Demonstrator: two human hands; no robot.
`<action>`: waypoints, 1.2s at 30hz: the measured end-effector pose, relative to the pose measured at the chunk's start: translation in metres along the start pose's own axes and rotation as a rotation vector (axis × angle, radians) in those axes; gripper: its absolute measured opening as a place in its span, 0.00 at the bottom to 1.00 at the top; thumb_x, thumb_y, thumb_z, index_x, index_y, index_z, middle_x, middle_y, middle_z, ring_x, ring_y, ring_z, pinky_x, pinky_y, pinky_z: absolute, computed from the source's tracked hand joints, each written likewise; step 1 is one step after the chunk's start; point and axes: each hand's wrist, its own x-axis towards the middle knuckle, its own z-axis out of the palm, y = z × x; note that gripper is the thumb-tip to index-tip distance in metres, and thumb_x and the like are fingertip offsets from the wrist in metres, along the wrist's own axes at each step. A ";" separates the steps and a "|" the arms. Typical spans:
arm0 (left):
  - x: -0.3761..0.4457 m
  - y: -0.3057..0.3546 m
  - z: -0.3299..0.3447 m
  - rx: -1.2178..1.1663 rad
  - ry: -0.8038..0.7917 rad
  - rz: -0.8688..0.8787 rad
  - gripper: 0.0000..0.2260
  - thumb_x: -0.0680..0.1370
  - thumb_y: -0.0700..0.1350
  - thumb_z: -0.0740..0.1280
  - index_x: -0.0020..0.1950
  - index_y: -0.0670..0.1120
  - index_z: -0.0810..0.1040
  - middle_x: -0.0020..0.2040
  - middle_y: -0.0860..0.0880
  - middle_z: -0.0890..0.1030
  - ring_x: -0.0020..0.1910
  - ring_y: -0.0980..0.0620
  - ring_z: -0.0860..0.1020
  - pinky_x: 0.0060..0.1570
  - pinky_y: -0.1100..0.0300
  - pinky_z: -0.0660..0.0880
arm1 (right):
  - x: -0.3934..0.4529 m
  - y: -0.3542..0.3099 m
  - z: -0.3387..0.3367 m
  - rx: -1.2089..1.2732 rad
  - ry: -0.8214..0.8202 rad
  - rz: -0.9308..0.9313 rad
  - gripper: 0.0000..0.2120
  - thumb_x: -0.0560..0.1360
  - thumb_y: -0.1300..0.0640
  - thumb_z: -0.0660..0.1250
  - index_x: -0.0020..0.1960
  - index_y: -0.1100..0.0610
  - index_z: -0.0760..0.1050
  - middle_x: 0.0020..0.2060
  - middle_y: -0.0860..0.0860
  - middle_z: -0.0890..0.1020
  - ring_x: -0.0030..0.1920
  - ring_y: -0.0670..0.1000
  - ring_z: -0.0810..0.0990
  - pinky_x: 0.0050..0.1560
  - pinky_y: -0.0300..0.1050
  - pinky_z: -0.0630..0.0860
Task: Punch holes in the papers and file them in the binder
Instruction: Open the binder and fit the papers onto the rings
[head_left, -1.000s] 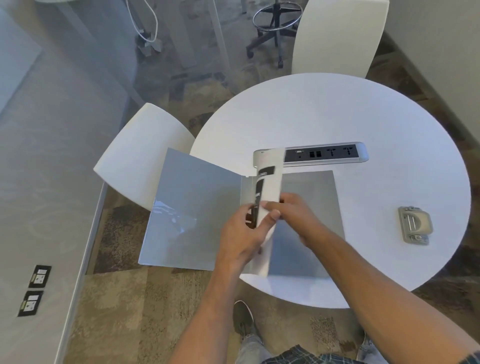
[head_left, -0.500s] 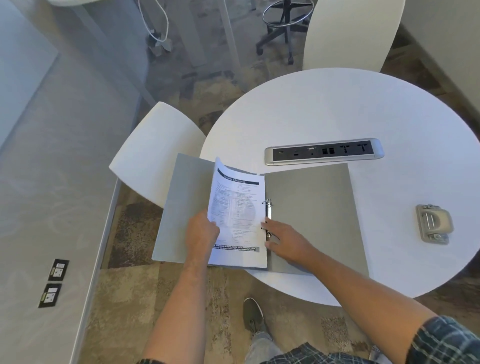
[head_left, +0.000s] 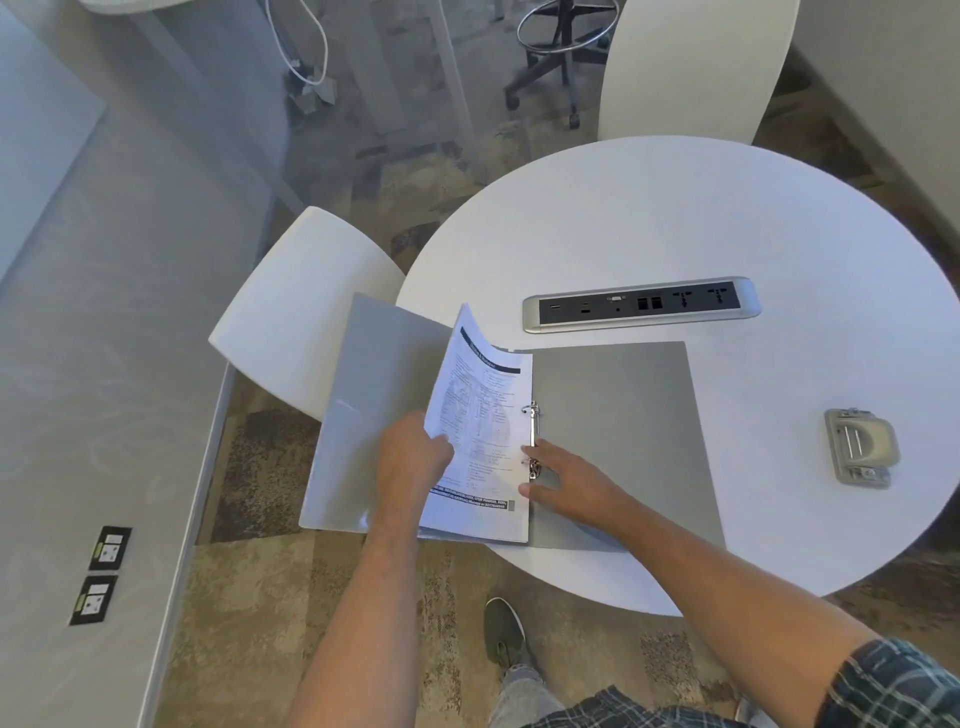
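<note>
Binder (head_left: 623, 441): flat grey, open at the round white table's (head_left: 675, 218) near-left edge, front cover overhanging.
Papers (head_left: 483, 431): printed sheets on metal rings, curling upward.
Left hand (head_left: 410, 457): grips the papers' left edge.
Right hand (head_left: 566, 483): fingers spread flat beside the rings.
Hole punch (head_left: 860, 447): grey metal, near right edge.

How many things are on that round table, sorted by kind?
Binder: 1
Stack of printed papers in the binder: 1
Hole punch: 1
Built-in socket strip: 1
Total: 4
</note>
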 end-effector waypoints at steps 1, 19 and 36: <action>-0.003 0.007 -0.006 -0.006 -0.043 0.031 0.06 0.78 0.43 0.66 0.52 0.48 0.80 0.46 0.50 0.82 0.39 0.51 0.79 0.33 0.61 0.73 | -0.003 -0.002 -0.003 0.064 0.027 0.011 0.35 0.77 0.40 0.71 0.81 0.43 0.64 0.81 0.41 0.61 0.79 0.46 0.63 0.79 0.46 0.59; -0.039 0.059 0.106 -0.327 -0.177 0.117 0.12 0.76 0.59 0.72 0.48 0.52 0.81 0.50 0.56 0.82 0.49 0.58 0.80 0.44 0.62 0.76 | -0.052 0.068 -0.104 0.659 0.558 0.339 0.15 0.76 0.56 0.75 0.60 0.60 0.81 0.52 0.56 0.88 0.49 0.57 0.87 0.55 0.54 0.82; 0.015 0.044 0.116 -0.083 -0.097 -0.144 0.11 0.73 0.48 0.77 0.49 0.42 0.84 0.46 0.45 0.86 0.47 0.43 0.84 0.39 0.57 0.74 | -0.010 0.019 -0.019 -0.725 -0.015 -0.112 0.29 0.83 0.56 0.58 0.83 0.44 0.58 0.83 0.44 0.56 0.81 0.52 0.60 0.77 0.56 0.59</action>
